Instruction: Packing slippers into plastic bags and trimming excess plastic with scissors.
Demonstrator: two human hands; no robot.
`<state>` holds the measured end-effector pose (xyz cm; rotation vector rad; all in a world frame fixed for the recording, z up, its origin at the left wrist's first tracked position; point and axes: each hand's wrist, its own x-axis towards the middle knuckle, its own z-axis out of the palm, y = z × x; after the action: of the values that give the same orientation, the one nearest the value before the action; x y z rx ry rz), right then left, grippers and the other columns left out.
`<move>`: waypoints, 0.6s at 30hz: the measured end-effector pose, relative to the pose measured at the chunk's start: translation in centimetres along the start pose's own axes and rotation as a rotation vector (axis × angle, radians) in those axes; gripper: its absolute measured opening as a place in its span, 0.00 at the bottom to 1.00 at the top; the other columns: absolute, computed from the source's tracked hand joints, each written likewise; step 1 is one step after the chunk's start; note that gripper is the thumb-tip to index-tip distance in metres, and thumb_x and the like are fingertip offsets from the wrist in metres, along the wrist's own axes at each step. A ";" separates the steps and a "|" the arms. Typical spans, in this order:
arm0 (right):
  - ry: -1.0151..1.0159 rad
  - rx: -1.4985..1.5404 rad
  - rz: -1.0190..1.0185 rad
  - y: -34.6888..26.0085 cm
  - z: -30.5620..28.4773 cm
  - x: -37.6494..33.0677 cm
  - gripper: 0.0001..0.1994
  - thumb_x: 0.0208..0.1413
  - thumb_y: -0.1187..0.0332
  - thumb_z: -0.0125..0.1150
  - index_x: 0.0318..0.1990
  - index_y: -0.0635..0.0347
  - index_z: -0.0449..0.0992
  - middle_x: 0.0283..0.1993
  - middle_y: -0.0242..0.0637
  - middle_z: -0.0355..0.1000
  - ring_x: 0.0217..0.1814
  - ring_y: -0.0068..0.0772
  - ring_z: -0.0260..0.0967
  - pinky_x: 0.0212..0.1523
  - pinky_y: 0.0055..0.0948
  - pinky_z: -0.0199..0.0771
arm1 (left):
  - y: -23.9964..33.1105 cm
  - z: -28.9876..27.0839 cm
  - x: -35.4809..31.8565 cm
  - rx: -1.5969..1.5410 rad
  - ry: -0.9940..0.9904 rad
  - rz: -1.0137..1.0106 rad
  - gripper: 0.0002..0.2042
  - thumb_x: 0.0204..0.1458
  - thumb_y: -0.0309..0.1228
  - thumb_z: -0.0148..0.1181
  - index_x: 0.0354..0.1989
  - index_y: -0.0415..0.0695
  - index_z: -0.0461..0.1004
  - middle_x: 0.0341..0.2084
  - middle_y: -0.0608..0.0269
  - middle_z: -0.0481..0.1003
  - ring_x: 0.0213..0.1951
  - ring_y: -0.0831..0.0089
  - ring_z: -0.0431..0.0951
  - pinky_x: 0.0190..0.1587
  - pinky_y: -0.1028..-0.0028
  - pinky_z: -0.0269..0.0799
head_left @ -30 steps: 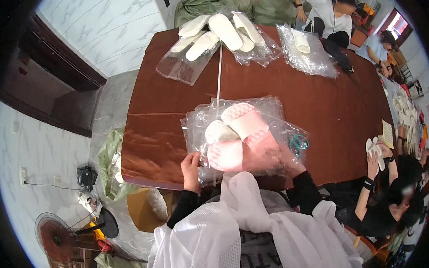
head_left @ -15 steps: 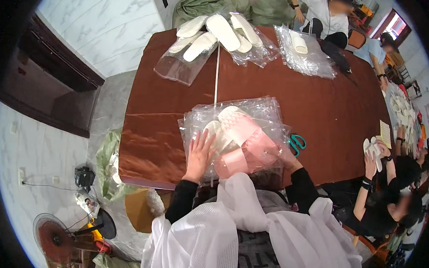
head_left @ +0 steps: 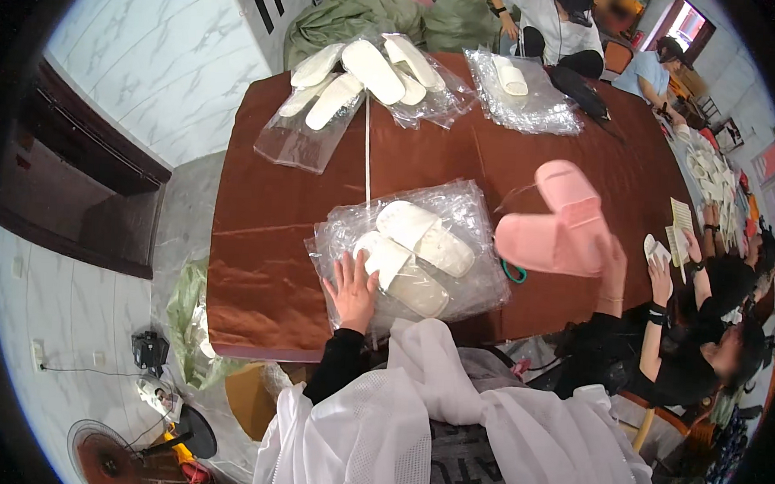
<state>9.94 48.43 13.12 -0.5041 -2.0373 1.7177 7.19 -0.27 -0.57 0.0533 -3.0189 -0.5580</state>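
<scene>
My right hand (head_left: pixel 612 262) grips a pair of pink slippers (head_left: pixel 570 220) by one end and holds them over the right part of the table. The two slippers overlap at an angle. My left hand (head_left: pixel 352 291) lies with fingers spread at the left edge of a pair of white slippers (head_left: pixel 439 244). That pair rests on a stack of clear plastic bags (head_left: pixel 484 212); whether it is inside the top bag I cannot tell. Teal-handled scissors (head_left: pixel 513 272) peek out beside the pink slippers, mostly hidden.
Several white slippers (head_left: pixel 373 73) on clear bags stand at the far side of the brown-covered table (head_left: pixel 265 263). Right of them, a rolled white item (head_left: pixel 510 76) sits on more bags (head_left: pixel 532 110). At the right, a co-worker's hands (head_left: pixel 660 280) hold white slippers near a paper sheet (head_left: pixel 678 224).
My right hand has lifted the pink slippers off the bag stack and carried them right, uncovering the white pair. My left hand has stayed beside the stack. The view has shifted slightly.
</scene>
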 end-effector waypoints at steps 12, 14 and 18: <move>-0.614 -0.024 0.149 -0.3 17.6 -5.2 0.11 0.58 0.65 0.60 0.44 0.61 0.75 0.37 0.29 0.72 0.40 0.22 0.68 0.41 0.25 0.69 | -0.3 -0.2 -0.5 -0.025 0.001 -0.001 0.30 0.60 0.53 0.45 0.70 0.59 0.53 0.69 0.55 0.51 0.70 0.52 0.47 0.65 0.36 0.35; -0.620 -0.332 0.138 4.0 19.8 -5.7 0.12 0.57 0.63 0.60 0.42 0.61 0.75 0.35 0.34 0.73 0.40 0.28 0.70 0.41 0.29 0.69 | -0.5 -0.4 -0.5 -0.038 -0.008 -0.010 0.30 0.60 0.53 0.45 0.70 0.58 0.53 0.69 0.55 0.52 0.70 0.51 0.47 0.65 0.36 0.36; -0.510 -0.769 -0.237 7.8 21.5 -6.9 0.15 0.54 0.62 0.62 0.44 0.61 0.74 0.40 0.47 0.71 0.44 0.48 0.69 0.44 0.40 0.68 | -1.2 -0.9 -0.4 -0.114 -0.002 0.014 0.29 0.59 0.47 0.50 0.68 0.53 0.55 0.67 0.55 0.55 0.69 0.53 0.50 0.65 0.38 0.39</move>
<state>4.27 28.26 1.73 -0.0152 -2.9743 0.9305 7.65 -1.69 -0.22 0.0249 -2.9798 -0.7284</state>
